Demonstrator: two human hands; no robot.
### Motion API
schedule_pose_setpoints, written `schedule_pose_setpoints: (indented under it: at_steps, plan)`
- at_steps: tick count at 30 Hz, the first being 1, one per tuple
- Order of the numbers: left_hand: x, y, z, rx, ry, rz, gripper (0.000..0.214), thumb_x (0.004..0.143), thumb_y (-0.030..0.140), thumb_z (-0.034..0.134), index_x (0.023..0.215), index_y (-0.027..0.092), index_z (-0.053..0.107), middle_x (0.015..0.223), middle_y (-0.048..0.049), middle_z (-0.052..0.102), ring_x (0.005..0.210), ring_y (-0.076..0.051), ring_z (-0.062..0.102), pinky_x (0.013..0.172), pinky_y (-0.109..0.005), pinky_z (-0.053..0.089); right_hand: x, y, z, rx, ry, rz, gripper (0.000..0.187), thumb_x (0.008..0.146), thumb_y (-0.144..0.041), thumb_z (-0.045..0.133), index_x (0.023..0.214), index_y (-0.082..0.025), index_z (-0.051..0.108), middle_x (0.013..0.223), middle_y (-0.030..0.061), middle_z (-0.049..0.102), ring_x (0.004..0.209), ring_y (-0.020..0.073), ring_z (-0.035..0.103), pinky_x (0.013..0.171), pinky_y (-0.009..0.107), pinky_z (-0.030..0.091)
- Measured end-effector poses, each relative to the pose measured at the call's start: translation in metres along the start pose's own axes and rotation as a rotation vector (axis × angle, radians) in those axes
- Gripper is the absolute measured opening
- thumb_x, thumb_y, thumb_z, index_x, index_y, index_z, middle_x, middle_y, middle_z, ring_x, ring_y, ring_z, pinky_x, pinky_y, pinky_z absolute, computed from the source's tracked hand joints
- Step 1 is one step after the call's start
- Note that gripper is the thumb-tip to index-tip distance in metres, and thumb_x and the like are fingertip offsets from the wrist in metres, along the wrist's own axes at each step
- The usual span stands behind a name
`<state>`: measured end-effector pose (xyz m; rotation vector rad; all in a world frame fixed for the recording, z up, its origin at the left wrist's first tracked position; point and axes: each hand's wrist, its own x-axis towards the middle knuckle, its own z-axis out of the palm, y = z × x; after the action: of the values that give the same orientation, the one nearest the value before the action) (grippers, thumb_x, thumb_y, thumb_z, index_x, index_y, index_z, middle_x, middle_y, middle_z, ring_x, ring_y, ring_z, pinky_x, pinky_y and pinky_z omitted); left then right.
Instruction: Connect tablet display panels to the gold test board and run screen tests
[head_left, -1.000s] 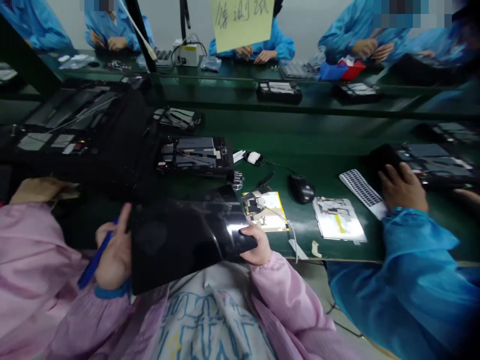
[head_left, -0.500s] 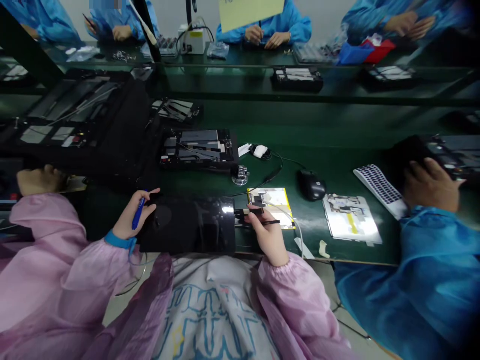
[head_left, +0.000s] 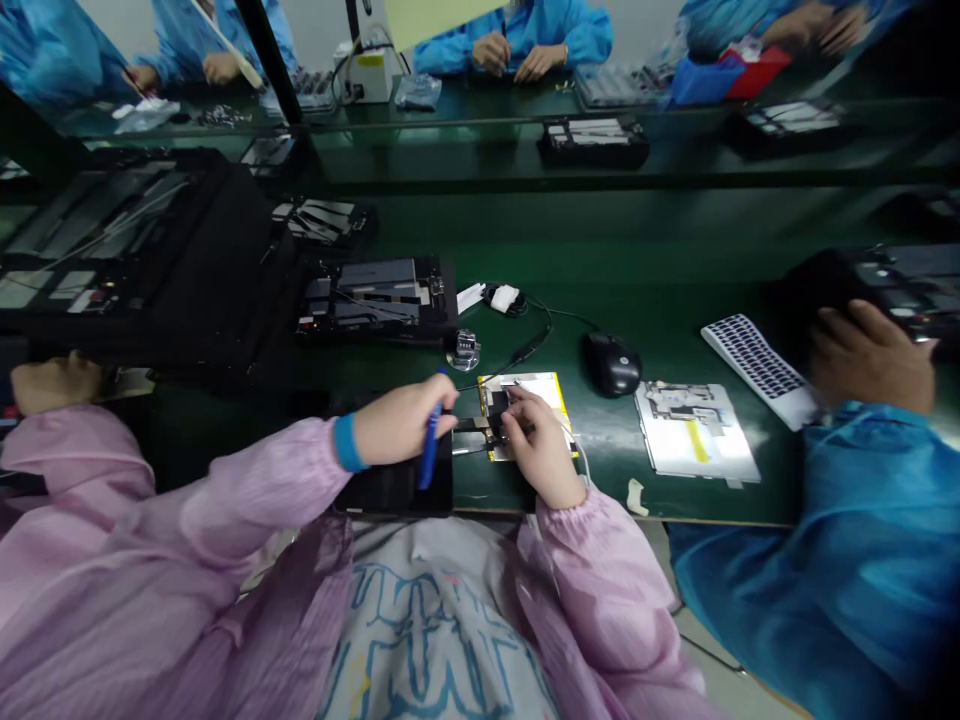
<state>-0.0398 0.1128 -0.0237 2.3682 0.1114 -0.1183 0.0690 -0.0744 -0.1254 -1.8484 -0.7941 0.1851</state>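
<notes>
My left hand (head_left: pixel 401 422) is closed around a blue pen-like tool (head_left: pixel 430 452) and rests over a flat black panel (head_left: pixel 397 487) lying at the near edge of the green bench. My right hand (head_left: pixel 536 448) is just to the right of it, fingers pinched on a small dark connector or cable end (head_left: pixel 489 428) that sits on a yellow-edged board (head_left: pixel 551 390). The two hands nearly touch. My left forearm hides most of the black panel.
An opened device chassis (head_left: pixel 375 297) lies behind my hands, with a small metal fitting (head_left: pixel 463 350), a black mouse (head_left: pixel 611 362) and a white board (head_left: pixel 694 430) to the right. A co-worker's hand (head_left: pixel 870 355) in a blue sleeve rests by a keyboard (head_left: pixel 757 365). Other people sit opposite.
The black panel went from held up in both hands to lying flat on the bench. My left hand crossed rightwards over it with the blue tool; my right hand moved onto the connector.
</notes>
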Motion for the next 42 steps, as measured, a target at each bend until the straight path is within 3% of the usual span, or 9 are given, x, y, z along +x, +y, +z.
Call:
schedule_pose_setpoints:
  at_steps: [4, 7, 11, 20, 27, 42]
  plan:
    - [0.051, 0.010, 0.040, -0.065, -0.158, 0.022, 0.009, 0.085, 0.021, 0.048, 0.081, 0.021, 0.040, 0.070, -0.0005, 0.060, 0.065, -0.016, 0.059, 0.064, -0.028, 0.045, 0.000, 0.004, -0.002, 0.056, -0.007, -0.010, 0.016, 0.088, -0.031, 0.050, 0.076, -0.021, 0.052, 0.115, 0.0133, 0.062, 0.109, 0.0248, 0.057, 0.094, 0.045, 0.044]
    - [0.066, 0.002, 0.048, -0.102, -0.107, -0.033, 0.012, 0.082, 0.018, 0.048, 0.075, 0.021, 0.038, 0.061, 0.0036, 0.052, 0.058, -0.013, 0.053, 0.058, -0.024, 0.039, -0.001, 0.007, -0.004, 0.047, 0.001, -0.020, 0.015, 0.090, -0.030, 0.048, 0.079, -0.021, 0.054, 0.111, 0.0122, 0.063, 0.106, 0.0242, 0.058, 0.092, 0.045, 0.045]
    - [0.068, -0.013, 0.043, 0.047, -0.011, 0.000, 0.008, 0.079, 0.018, 0.050, 0.077, 0.020, 0.042, 0.065, 0.0024, 0.056, 0.058, -0.013, 0.050, 0.059, -0.026, 0.035, -0.003, 0.010, -0.003, -0.043, -0.015, -0.081, 0.012, 0.088, -0.026, 0.051, 0.087, -0.020, 0.061, 0.110, 0.0124, 0.062, 0.108, 0.0248, 0.057, 0.095, 0.047, 0.045]
    - [0.076, -0.021, 0.049, 0.299, -0.181, -0.043, 0.010, 0.073, 0.013, 0.054, 0.079, 0.019, 0.048, 0.070, 0.0023, 0.062, 0.070, -0.018, 0.058, 0.076, -0.033, 0.033, -0.006, 0.013, -0.001, -0.153, -0.059, -0.144, 0.016, 0.082, -0.022, 0.060, 0.098, -0.020, 0.066, 0.116, 0.0130, 0.059, 0.114, 0.0285, 0.054, 0.098, 0.051, 0.045]
    - [0.077, -0.017, 0.046, 0.309, -0.226, -0.047, 0.014, 0.072, 0.009, 0.053, 0.078, 0.019, 0.047, 0.071, 0.0016, 0.060, 0.071, -0.018, 0.056, 0.074, -0.032, 0.031, -0.006, 0.013, -0.002, -0.126, -0.056, -0.121, 0.017, 0.082, -0.023, 0.060, 0.098, -0.022, 0.066, 0.116, 0.0123, 0.060, 0.115, 0.0291, 0.054, 0.098, 0.053, 0.045]
    - [0.076, -0.024, 0.047, 0.283, -0.198, -0.003, 0.009, 0.075, 0.012, 0.051, 0.078, 0.019, 0.048, 0.072, 0.0020, 0.061, 0.073, -0.017, 0.056, 0.072, -0.030, 0.032, -0.006, 0.013, -0.001, -0.129, -0.048, -0.123, 0.016, 0.083, -0.026, 0.061, 0.097, -0.022, 0.067, 0.116, 0.0119, 0.061, 0.113, 0.0291, 0.056, 0.097, 0.053, 0.046]
